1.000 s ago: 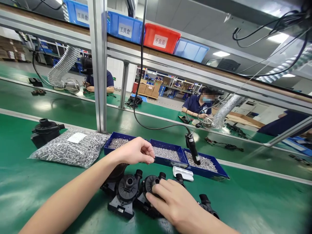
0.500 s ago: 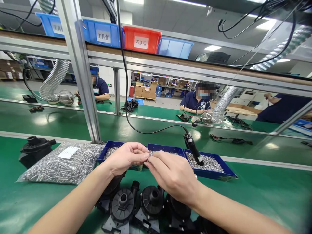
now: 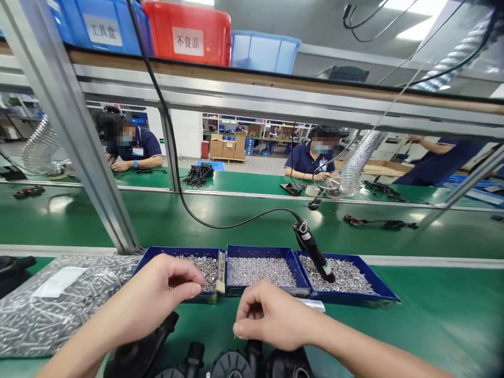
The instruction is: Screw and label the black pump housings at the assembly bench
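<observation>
My left hand (image 3: 161,289) hovers before the left blue bin (image 3: 177,251), its thumb and fingers closed together; whatever they hold is hidden. In a pinch, the fingers of my right hand (image 3: 275,315) point down above the black pump-like housings (image 3: 232,365). A tiny tip shows under that thumb, too small to name. The middle blue bin (image 3: 268,290) holds small shiny metal parts (image 3: 260,270); the left and right bins hold screws (image 3: 346,275). Over the right bin (image 3: 378,299) hangs a black electric screwdriver (image 3: 313,252) on its cable.
A clear bag of screws (image 3: 59,310) lies at the left, with another black housing (image 3: 13,270) behind it. A metal post (image 3: 82,131) rises beside the bins. Blue and red tubs (image 3: 189,31) stand on the shelf overhead. Co-workers (image 3: 315,155) sit across the bench.
My hands have come apart from each other: the left has moved left, the right down towards the housings. The view has shifted closer to the bins.
</observation>
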